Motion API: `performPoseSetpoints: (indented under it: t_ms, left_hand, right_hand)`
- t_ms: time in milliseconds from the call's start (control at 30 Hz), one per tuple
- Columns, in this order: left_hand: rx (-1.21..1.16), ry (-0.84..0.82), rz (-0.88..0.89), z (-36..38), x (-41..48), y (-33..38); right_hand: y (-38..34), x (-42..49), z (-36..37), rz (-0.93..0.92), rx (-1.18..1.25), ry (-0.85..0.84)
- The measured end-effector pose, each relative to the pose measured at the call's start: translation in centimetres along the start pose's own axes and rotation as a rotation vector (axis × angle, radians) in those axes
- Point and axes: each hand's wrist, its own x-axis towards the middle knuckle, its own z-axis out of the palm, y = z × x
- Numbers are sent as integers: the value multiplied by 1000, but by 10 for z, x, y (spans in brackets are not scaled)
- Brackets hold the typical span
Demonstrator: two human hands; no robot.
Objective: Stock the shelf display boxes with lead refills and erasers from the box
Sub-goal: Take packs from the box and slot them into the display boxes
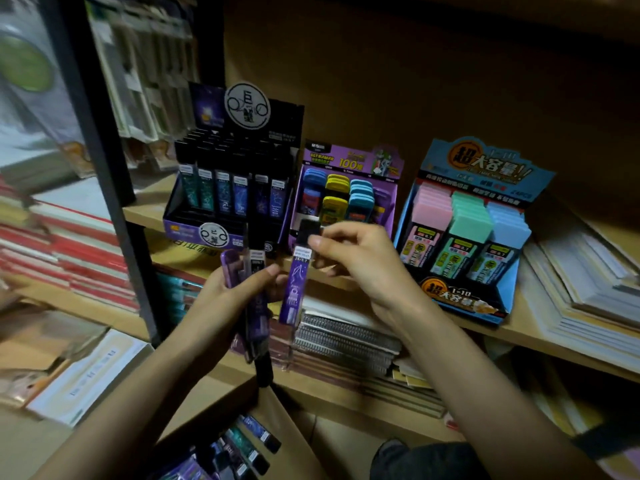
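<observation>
Right hand (356,261) pinches one purple lead tube (294,289) by its top; left hand (228,299) grips a bundle of tubes (254,289), below the black display box (221,188).

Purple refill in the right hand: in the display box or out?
Out. The right hand pinches the purple refill near its top, upright, in front of the display box.

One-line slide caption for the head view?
The right hand pinches one purple lead refill tube while the left hand grips a bundle of tubes before the black display box.
</observation>
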Motion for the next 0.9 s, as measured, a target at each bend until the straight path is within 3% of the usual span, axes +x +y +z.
performPoseSetpoints:
  t_ms: [200, 333, 500, 633, 767, 900]
  left_hand:
    - [71, 173, 43, -41, -7, 18]
    - [54, 283, 55, -66, -12, 20]
    - [-2, 263, 14, -86, -20, 22]
    - [-16, 260, -19, -88, -26, 26]
    - [-17, 253, -26, -87, -30, 29]
    - [-3, 245, -46, -85, -29, 27]
  right_hand:
    - [-37, 41, 18, -226, 21, 155]
    - [-40, 73, 34, -346, -163, 268]
    - [-27, 96, 51, -428, -380, 275]
    - [-22, 104, 55, -421, -403, 223]
    - [-19, 107, 57, -345, -260, 231]
    - [-23, 114, 60, -309, -317, 248]
